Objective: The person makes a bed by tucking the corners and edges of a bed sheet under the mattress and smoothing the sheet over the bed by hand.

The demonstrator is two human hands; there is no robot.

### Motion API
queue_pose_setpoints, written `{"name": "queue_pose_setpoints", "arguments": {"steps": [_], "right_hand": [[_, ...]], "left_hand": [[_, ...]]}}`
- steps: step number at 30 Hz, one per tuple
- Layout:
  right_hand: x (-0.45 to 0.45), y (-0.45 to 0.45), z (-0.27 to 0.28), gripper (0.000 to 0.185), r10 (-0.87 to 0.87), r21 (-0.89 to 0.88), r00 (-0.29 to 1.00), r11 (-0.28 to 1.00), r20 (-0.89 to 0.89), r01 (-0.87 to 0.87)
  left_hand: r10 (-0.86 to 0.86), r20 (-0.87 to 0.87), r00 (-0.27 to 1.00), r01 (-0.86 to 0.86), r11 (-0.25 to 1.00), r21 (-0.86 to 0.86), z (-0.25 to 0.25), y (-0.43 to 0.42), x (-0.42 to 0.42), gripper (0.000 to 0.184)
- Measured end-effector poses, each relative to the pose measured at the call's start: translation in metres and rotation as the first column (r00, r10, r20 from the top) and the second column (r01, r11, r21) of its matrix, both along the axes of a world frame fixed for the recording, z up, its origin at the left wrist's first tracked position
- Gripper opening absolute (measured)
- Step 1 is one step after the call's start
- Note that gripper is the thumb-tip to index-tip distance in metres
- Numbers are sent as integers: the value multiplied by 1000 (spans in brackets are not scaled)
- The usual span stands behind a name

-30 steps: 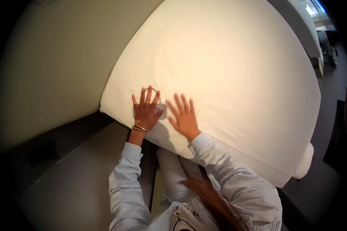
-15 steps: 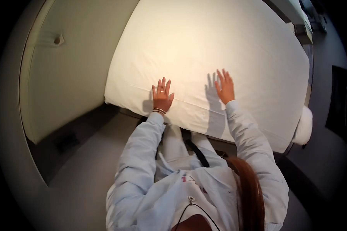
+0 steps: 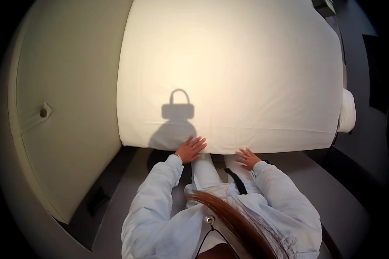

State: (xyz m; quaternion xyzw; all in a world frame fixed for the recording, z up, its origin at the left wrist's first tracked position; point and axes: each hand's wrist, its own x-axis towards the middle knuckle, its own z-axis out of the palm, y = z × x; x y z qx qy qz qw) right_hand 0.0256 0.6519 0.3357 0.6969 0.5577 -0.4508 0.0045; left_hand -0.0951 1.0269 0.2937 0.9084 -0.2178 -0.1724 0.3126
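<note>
White sheet lies over bed, edge by wearer's legs, w/ faint creases; prob. light, soft, limp, best gripped at hem. L hand spread at edge, R hand fingers apart nr it; contact unclear. Padded panel on L, white roll on R.

Your loose long-sleeved cotton shirt is pale blue, and your long trousers are white. The wide, smooth fabric bed sheet is plain cream-white, warmest in tone near its middle. The tall padded headboard panel is plain grey-green; the flat floor, grey-brown.
</note>
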Motion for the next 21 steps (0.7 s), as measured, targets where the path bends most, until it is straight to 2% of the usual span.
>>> {"name": "queue_pose_setpoints", "arguments": {"steps": [1,3,4,6,7,8,9,10,12,13,15,16,17,18,19,20,21], "right_hand": [[1,9,-15,51,-152,-2,986,988,75,152],[32,54,-2,50,-496,256,854,856,159,450],[52,77,4,50,-580,351,794,792,182,499],[54,181,-19,46,-655,434,715,734,246,523],[59,218,-37,44,-692,506,669,694,270,513],[58,259,-58,37,-764,566,599,611,241,553],[62,299,-77,32,-839,448,544,490,9,748],[45,297,-122,32,-936,353,300,222,-184,909],[26,303,-155,40,-830,562,557,472,24,679],[14,302,-166,40,-852,562,524,438,10,702],[-1,294,-161,44,-833,374,552,500,-37,781],[-13,279,-161,45,-781,381,614,604,111,700],[-29,271,-177,50,-766,217,625,643,151,735],[-44,265,-155,62,-734,-37,653,659,185,751],[-57,257,-146,75,-738,-114,642,633,208,766],[-72,256,-139,83,-761,-167,618,595,197,786],[-87,253,-153,81,-812,-215,566,534,139,818]], "left_hand": [[-18,19,1000,18,1000,-5,-7,10,-4,67],[131,-91,987,-115,980,163,-14,20,-4,67],[105,-81,991,-91,983,160,-16,19,4,67],[350,23,936,-350,928,126,-61,83,-5,68],[395,72,916,-402,902,158,-80,97,-4,71],[371,86,925,-381,912,153,-97,114,-1,71],[402,28,915,-401,901,167,-111,122,-3,72],[434,-31,900,-420,887,193,-119,109,-9,73],[346,-32,938,-324,905,274,-115,101,-12,74],[352,-50,935,-323,899,295,-115,97,-16,75],[374,-65,925,-329,877,349,-102,83,-29,77],[375,-137,917,-300,875,381,-108,79,-37,78],[377,-189,907,-277,870,407,-113,83,-46,78],[383,-247,890,-251,865,435,-120,88,-58,77],[360,-230,904,-233,866,442,-139,92,-69,77],[440,-331,835,-287,861,421,-167,98,-82,72],[503,-426,752,-340,849,404,-187,114,-87,66]]}}
